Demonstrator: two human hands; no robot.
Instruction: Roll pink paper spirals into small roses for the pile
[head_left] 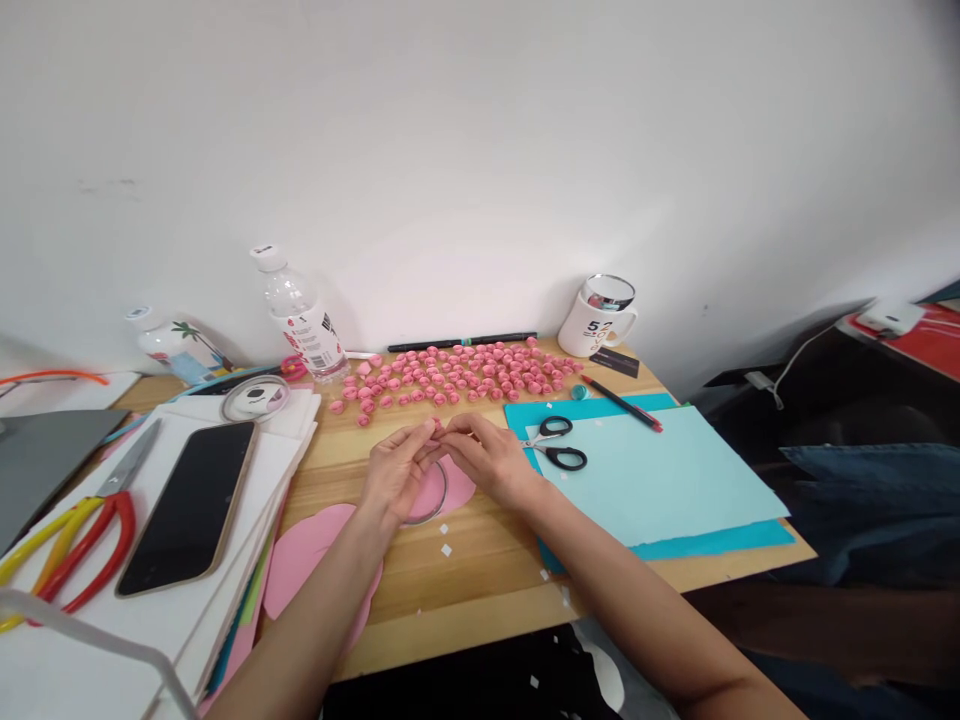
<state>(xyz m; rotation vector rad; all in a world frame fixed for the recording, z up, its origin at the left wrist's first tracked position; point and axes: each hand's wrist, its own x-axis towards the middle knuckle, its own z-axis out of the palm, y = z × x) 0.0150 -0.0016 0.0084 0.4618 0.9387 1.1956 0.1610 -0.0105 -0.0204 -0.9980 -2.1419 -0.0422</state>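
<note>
Both my hands meet over the front middle of the table, fingertips pinched together around a small pink paper rose [438,426], mostly hidden by the fingers. My left hand [396,468] is closed on it from the left, while my right hand [491,458] pinches it from the right. Below them lie a pink paper piece [459,482] and a round clear-rimmed ring [444,490]. Larger scalloped pink paper shapes [311,550] rest beside my left forearm. Behind the hands, many finished pink paper roses [450,375] are spread out. Black-handled scissors [556,443] lie right of my right hand.
Light blue paper [652,470] covers a darker blue sheet, with a pencil [626,404] across its top. At the back stand a white mug [592,325] and a water bottle [300,320]. Leftward, a phone [187,510] and red-yellow scissors [112,510] sit on stacked paper.
</note>
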